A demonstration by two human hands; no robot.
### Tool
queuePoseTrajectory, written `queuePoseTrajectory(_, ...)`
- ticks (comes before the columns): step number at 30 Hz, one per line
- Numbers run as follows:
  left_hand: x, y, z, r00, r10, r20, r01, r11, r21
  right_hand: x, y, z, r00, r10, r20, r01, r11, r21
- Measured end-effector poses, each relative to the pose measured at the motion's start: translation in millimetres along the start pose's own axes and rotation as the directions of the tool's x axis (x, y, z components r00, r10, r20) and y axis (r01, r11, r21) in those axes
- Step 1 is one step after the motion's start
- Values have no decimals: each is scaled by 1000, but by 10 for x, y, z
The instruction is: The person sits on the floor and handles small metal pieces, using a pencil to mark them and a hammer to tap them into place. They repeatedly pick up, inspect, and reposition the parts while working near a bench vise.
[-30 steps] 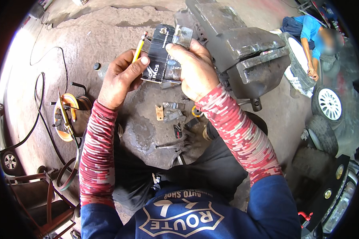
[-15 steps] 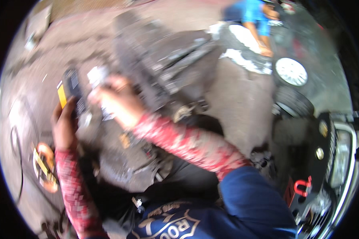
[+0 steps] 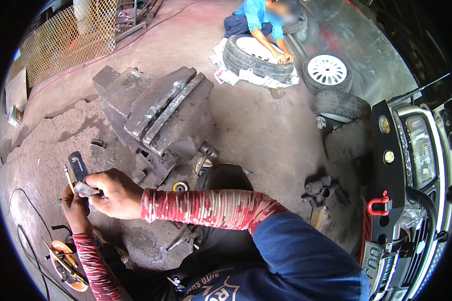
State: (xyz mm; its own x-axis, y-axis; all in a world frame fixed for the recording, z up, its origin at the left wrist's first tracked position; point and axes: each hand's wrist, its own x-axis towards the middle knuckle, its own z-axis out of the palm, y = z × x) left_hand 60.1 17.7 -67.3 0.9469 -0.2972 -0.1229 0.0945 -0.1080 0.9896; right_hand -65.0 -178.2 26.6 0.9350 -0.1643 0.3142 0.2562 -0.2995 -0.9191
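Observation:
My left hand (image 3: 76, 210) is closed around the lower end of a dark flat metal plate (image 3: 78, 165) with a rounded top. A thin yellow strip (image 3: 68, 176) stands beside the plate in the same hand; its kind is unclear. Reaching across from the right, my right hand (image 3: 118, 193) pinches a small grey piece (image 3: 87, 188) against the plate's lower part. The fingers partly cover that piece. Beyond both hands stands a large worn bench vise (image 3: 160, 113), its jaws nearly together.
A vehicle's front bumper (image 3: 386, 165) with a red shackle (image 3: 378, 203) is close on the right. At the back, a person in blue (image 3: 256, 15) handles a tyre (image 3: 258, 62) on paper. A black cable (image 3: 32, 215) and a round orange-rimmed object (image 3: 68, 263) lie left.
My right hand has come down and left to meet the left hand at the plate. My left hand has lowered with it. The view has swung, and the vise looks sharper.

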Motion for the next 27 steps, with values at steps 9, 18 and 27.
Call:
queuePoseTrajectory(9, -31, -1046, 144, 909, -307, 282, 409, 791, -456, -128, 3, -87, 998, -63, -17, 60, 989, -138)
queuePoseTrajectory(18, -474, -2167, 74, 900, -432, -58, 276, 462, 843, -303, -107, -551, 955, 160, 250, -184, 980, 77)
queuePoseTrajectory(27, -938, -3373, 843, 756, -651, -64, 544, 571, 615, -458, -68, -490, 904, 374, 206, -387, 922, 24)
